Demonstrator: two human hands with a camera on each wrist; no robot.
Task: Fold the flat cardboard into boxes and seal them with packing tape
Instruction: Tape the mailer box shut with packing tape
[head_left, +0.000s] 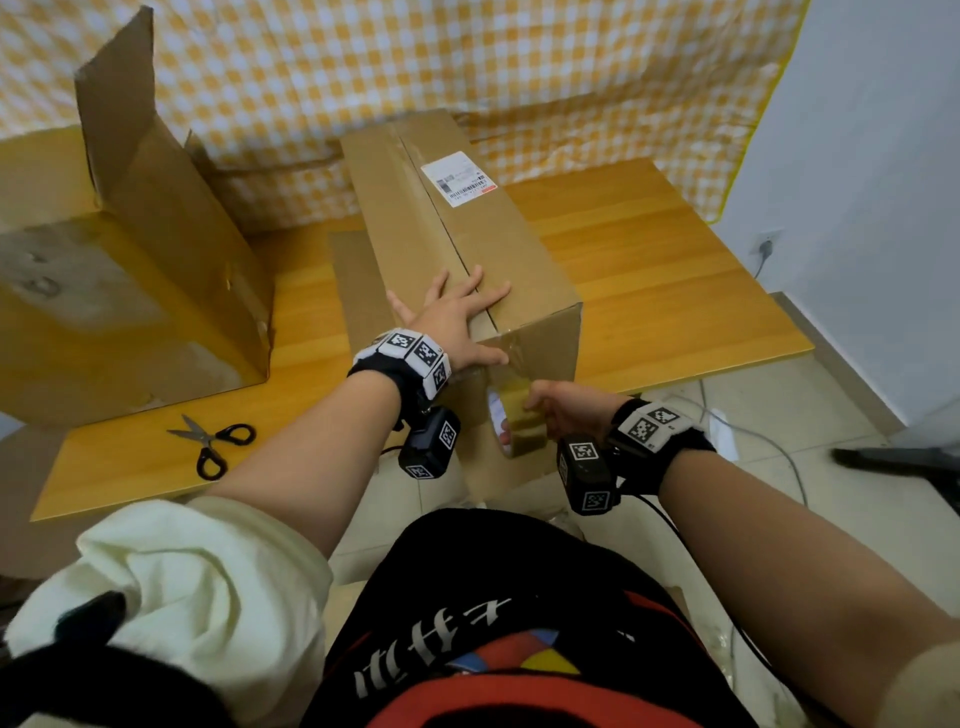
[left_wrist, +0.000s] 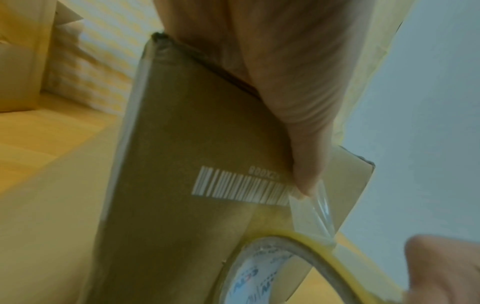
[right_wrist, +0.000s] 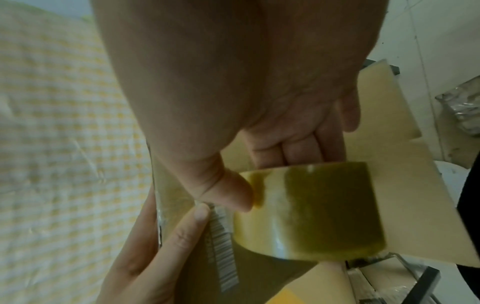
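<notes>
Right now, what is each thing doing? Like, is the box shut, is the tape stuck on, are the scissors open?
Box: flaps shut, lying on the table, tape going on at its near end.
Tape roll: partly unrolled, strip stuck to the box end.
Left hand: flat on the box top, thumb pressing the tape.
Right hand: gripping the tape roll.
Scissors: lying on the table, blades slightly open.
Other box: open, flaps up.

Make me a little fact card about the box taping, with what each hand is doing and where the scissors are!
Box: closed, on the wooden table
Left hand: fingers spread flat on the box top, thumb pressing the tape end onto the near side
Right hand: grips the tape roll below the box's near edge
Scissors: lying on the table, untouched
Other box: open, flaps up, at the left
</notes>
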